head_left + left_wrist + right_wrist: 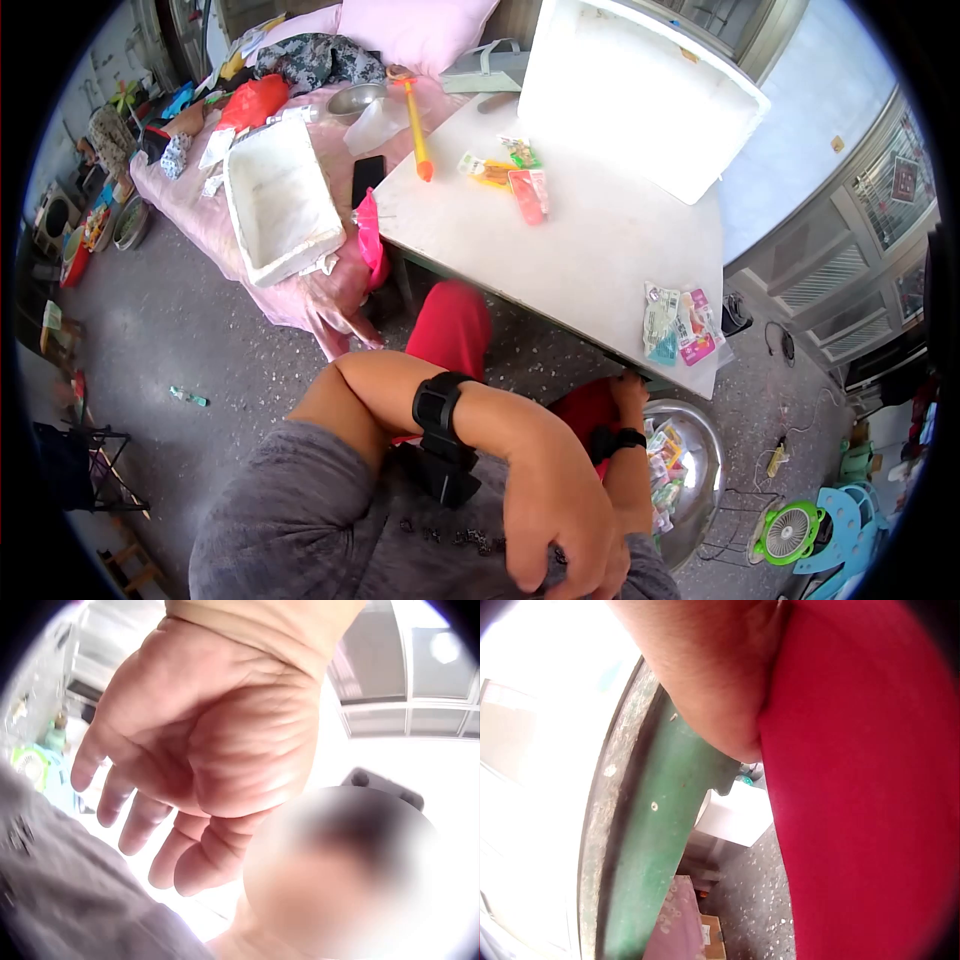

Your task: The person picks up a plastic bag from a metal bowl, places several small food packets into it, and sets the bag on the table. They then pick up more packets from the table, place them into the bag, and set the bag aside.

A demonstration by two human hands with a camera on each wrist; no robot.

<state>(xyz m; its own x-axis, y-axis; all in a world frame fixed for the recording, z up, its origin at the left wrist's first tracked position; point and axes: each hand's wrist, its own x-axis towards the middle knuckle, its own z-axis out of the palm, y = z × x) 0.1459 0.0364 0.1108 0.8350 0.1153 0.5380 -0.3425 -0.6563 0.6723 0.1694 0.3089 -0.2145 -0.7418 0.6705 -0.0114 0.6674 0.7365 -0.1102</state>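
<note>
The left hand [565, 510] crosses in front of the grey shirt, its fingers bent loosely downward. Its palm [217, 735] faces the camera in the left wrist view and holds nothing. By the table's near edge, the right hand [628, 392] lies against the red trouser leg [862, 780]; its fingers are mostly hidden. Beside that arm, a metal basin [708, 480] on the right holds several small colourful packets [664, 465]. Two packets, one pale and teal [661, 325] and one pink [698, 328], lie at the table's near right corner.
On the table [600, 260] lie three more packets, the red one [528, 196] nearest, and a yellow stick [416, 130]. A large white foam box [640, 90] stands at the back. Another foam box [285, 200] and a phone [368, 178] lie on the pink-covered bed. A green fan [790, 532] stands right.
</note>
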